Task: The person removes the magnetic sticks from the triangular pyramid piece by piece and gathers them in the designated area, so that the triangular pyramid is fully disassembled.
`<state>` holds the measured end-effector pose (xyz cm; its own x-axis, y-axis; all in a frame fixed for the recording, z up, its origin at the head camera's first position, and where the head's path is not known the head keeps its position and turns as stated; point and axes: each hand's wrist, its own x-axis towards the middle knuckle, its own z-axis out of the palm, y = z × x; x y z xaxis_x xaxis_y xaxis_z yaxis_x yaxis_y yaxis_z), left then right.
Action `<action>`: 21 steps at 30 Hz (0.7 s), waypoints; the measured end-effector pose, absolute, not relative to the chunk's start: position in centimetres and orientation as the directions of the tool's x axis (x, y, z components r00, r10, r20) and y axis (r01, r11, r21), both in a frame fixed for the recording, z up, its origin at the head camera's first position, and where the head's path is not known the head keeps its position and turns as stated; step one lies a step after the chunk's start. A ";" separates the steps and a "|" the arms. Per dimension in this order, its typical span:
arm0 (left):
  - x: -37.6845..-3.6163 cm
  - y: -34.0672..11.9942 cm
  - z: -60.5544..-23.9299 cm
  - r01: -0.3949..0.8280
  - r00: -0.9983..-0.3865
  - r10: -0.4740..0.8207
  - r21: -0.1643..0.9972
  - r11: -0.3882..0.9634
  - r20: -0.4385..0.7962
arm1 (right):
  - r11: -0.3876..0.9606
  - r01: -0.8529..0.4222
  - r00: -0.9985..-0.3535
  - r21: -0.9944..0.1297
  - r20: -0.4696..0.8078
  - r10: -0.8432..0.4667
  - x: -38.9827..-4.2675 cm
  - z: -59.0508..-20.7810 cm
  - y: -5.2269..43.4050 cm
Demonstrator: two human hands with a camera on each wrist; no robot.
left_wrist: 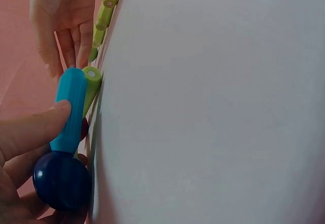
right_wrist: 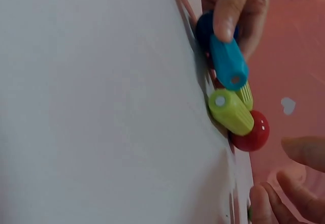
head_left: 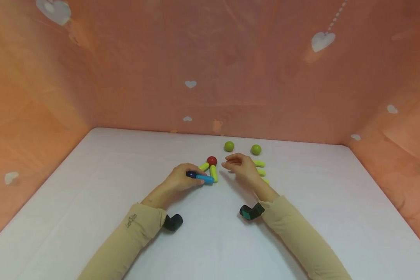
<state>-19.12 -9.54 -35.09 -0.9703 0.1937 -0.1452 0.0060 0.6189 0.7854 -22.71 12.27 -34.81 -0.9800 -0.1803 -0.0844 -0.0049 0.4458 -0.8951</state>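
We see the left hand (head_left: 182, 178) pinching a blue stick (head_left: 205, 179), dark-blue ball (left_wrist: 62, 181) at its end, over the bench (head_left: 210, 241); the right hand (head_left: 244, 168), loose-fingered and empty, partly hides green sticks (head_left: 261, 172). The sleeve lettering (head_left: 131, 220) we cannot read surely.

Downward head view, wrist close-ups.
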 end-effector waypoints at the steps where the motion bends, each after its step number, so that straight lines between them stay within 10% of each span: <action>1: -19.2 -9.6 -35.1 0.014 -0.970 0.200 0.785 0.620 -0.141 | 0.439 -0.003 -0.978 -0.898 -0.089 -0.189 -22.6 -34.8 12.2; 21: -19.4 -10.8 -35.0 0.019 -0.956 0.252 0.830 0.558 -0.148 | 0.466 -0.051 -0.933 -0.883 -0.125 -0.338 -20.8 -35.0 11.4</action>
<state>-19.36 -10.81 -35.01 -0.9562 0.2523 -0.1481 0.0188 0.5582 0.8295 -20.83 11.40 -34.96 -0.9327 -0.3383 -0.1247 -0.0509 0.4658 -0.8834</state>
